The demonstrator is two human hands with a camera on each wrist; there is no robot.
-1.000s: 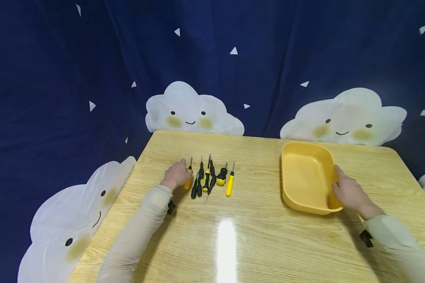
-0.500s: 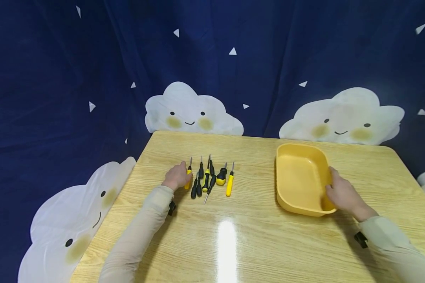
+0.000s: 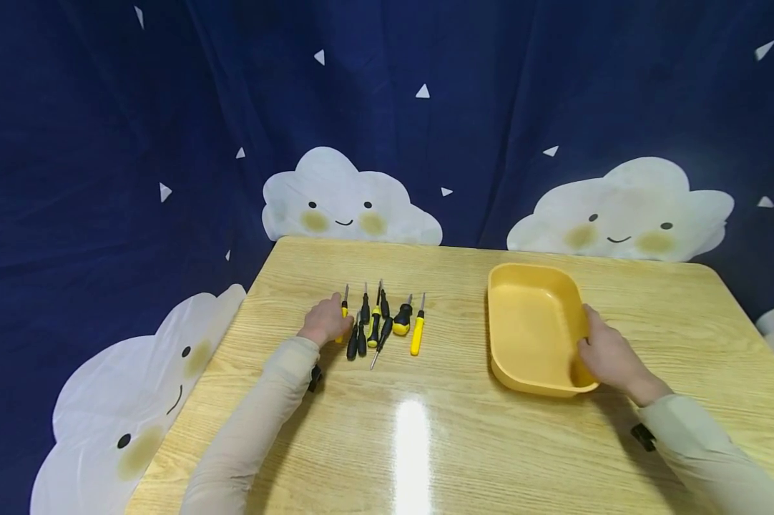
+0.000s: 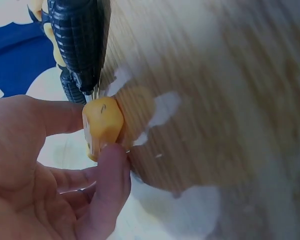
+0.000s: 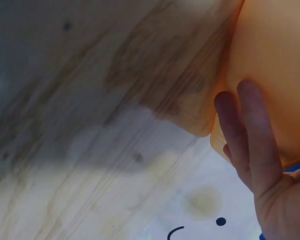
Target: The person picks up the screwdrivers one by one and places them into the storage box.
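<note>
In the head view, my left hand (image 3: 325,320) pinches a yellow-handled screwdriver (image 4: 104,120) between thumb and fingers, at the left end of a row of screwdrivers. Its shank points toward the back of the table. Right beside it lie black-handled screwdrivers (image 3: 352,347), one of them close to my fingers in the left wrist view. My right hand (image 3: 619,357) grips the right wall of a yellow plastic basin (image 3: 535,386), thumb over the rim on the inside. The right wrist view shows extended fingers (image 5: 257,125) along the outside of the wall. Nothing lies in the basin.
Further right in the row are a black-and-yellow screwdriver (image 3: 375,329), a stubby screwdriver (image 3: 403,320) and another yellow-handled screwdriver (image 3: 418,336). All lie on the wooden table (image 3: 464,429). A dark blue curtain (image 3: 477,129) with clouds hangs behind and to the left.
My right hand has moved the basin leftward across the table, toward the screwdrivers. My left hand has stayed almost in place at the yellow-handled screwdriver.
</note>
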